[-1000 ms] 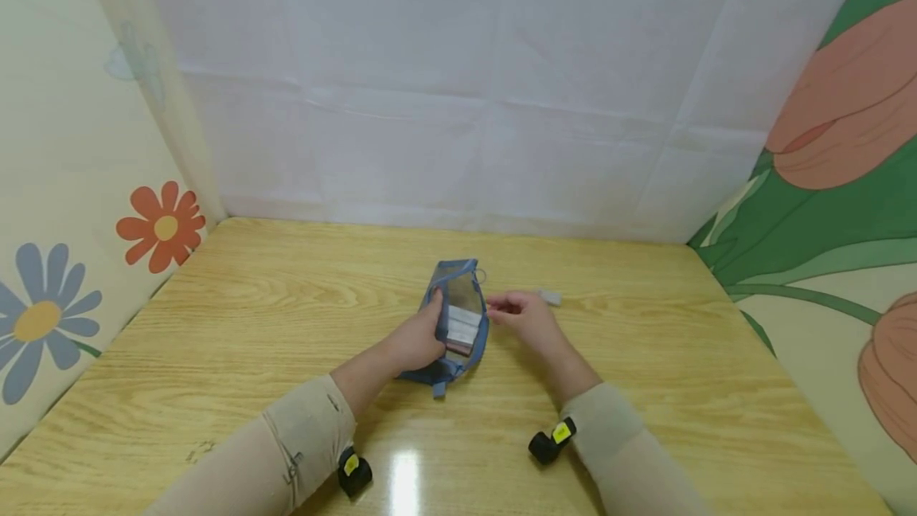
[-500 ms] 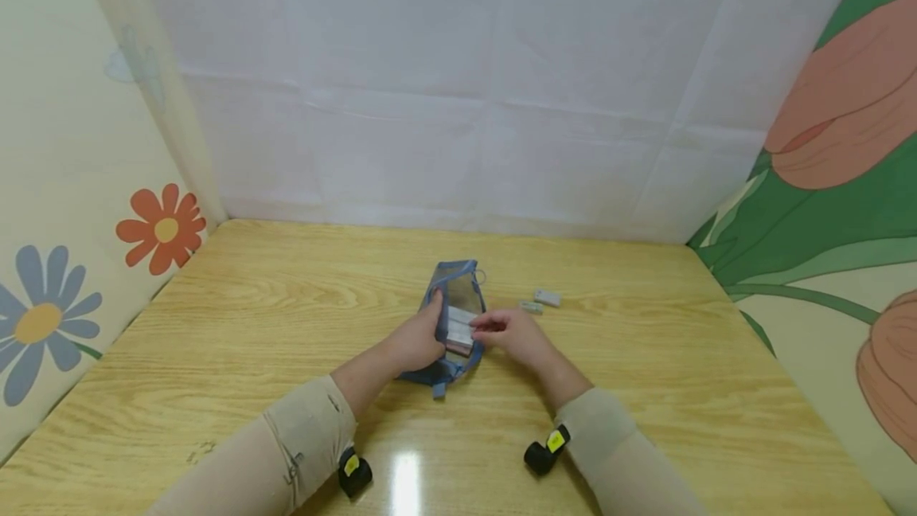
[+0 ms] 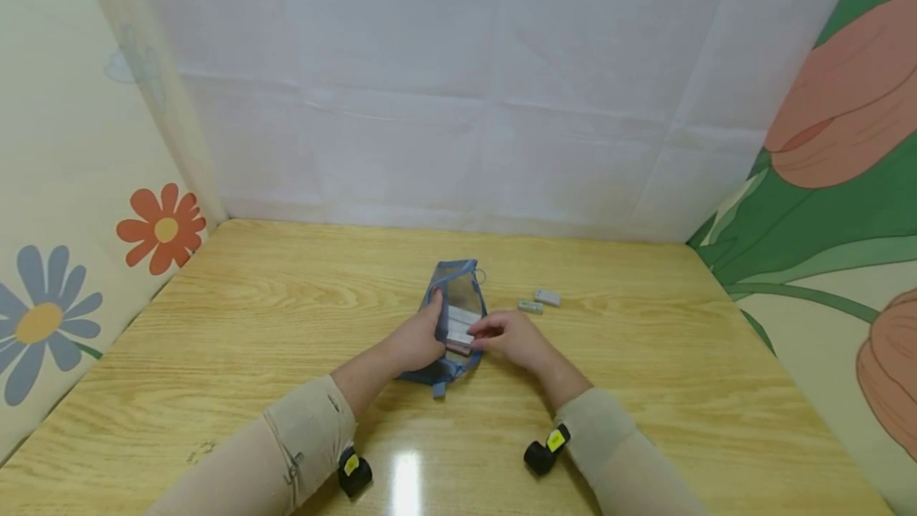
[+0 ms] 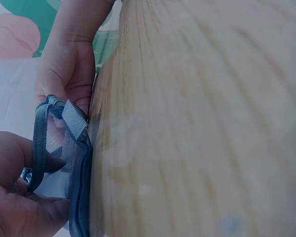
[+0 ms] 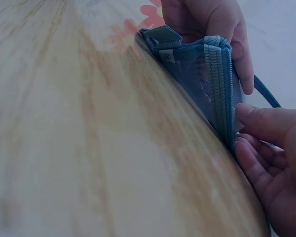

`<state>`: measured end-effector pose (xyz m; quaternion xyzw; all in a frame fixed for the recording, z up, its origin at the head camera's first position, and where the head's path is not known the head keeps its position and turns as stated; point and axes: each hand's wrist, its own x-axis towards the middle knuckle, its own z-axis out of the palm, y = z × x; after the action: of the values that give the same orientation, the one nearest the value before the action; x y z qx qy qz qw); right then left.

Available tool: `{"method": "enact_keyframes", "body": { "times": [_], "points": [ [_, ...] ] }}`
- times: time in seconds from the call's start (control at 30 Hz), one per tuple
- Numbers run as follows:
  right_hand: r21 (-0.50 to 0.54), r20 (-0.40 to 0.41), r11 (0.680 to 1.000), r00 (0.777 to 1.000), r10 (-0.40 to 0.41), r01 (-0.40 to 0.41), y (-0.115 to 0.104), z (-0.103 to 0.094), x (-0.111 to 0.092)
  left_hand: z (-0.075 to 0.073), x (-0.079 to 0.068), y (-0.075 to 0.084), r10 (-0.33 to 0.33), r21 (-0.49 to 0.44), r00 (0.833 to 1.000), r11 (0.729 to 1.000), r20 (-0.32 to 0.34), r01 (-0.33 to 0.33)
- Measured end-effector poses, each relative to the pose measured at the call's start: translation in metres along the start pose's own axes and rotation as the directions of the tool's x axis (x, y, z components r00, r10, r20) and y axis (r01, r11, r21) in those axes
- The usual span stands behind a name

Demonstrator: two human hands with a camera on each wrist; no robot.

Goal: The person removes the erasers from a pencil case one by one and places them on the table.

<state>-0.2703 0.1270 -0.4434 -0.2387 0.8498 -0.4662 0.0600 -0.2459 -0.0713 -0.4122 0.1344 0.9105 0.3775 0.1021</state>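
Note:
A blue mesh zip pouch lies unzipped on the table, small white blocks showing inside its opening. My left hand grips the pouch's left side, the thumb over its rim. At the opposite rim, my right hand reaches into the opening and pinches the end of a white block between thumb and fingers. The right wrist view shows the right thumb beside the zip edge; the fingertips are partly hidden there. Something pinkish-brown lies below the blocks in the pouch.
Right of the pouch, a pale grey-white block and a smaller greenish piece lie close together on the wooden table. A white sheet hangs behind, with flower-printed panels at both sides.
My right hand has moved left from beside the pouch into its opening, uncovering the small greenish piece on the table. The white block at its fingertips has shifted slightly. My left hand stays put.

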Motion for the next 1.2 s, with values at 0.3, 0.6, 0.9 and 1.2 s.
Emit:
{"method": "enact_keyframes", "body": {
  "times": [0.3,0.6,0.9,1.2],
  "points": [
    [-0.032,0.013,0.999,1.0,-0.003,0.003,-0.0034,0.0015,-0.0008,-0.0003,0.0007,-0.0003,0.007,-0.008,1.0,1.0,-0.003,-0.007],
    [-0.027,-0.002,0.999,1.0,0.024,-0.024,-0.0038,0.0031,-0.0009,0.0001,0.0009,-0.0006,0.01,-0.014,1.0,1.0,0.001,-0.01],
    [-0.009,-0.008,0.998,0.998,0.064,-0.064,-0.0055,0.0022,-0.0005,-0.0003,0.0018,-0.0001,0.003,-0.026,1.0,1.0,0.011,-0.003],
    [0.024,-0.016,0.997,0.998,0.068,-0.067,-0.0054,0.0023,-0.0009,-0.0002,0.0019,0.0,0.002,-0.037,1.0,0.999,0.018,-0.001]
  ]
}}
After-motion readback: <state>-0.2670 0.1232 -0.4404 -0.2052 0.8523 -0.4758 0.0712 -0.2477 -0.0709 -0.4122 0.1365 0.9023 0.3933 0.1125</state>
